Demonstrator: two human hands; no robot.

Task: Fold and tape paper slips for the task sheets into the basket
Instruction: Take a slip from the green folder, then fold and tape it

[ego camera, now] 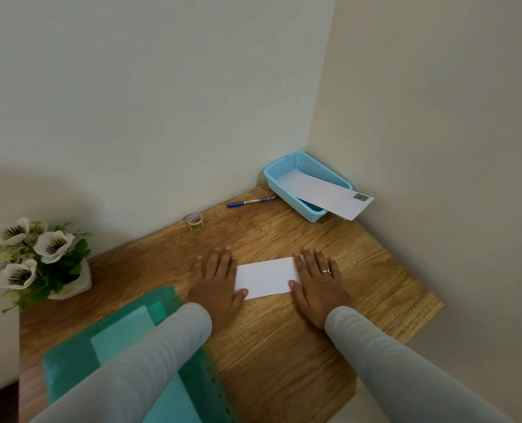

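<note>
step: creasing folded slip (266, 277), centre frame, on table (375, 270)
left hand (218, 277): flat, spread, pressing slip's left end
right hand (317, 285): flat, pressing right end
next: likely tape roll (195, 221) upper left of the slip, then basket (287, 190) upper right, holds a taped slip (324, 192)

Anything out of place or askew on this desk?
One thing: the long slip in the blue basket lies tilted across its rim, one end jutting out toward the wall. The pen, the tape roll and the paper under the left hand and right hand look orderly.
</note>
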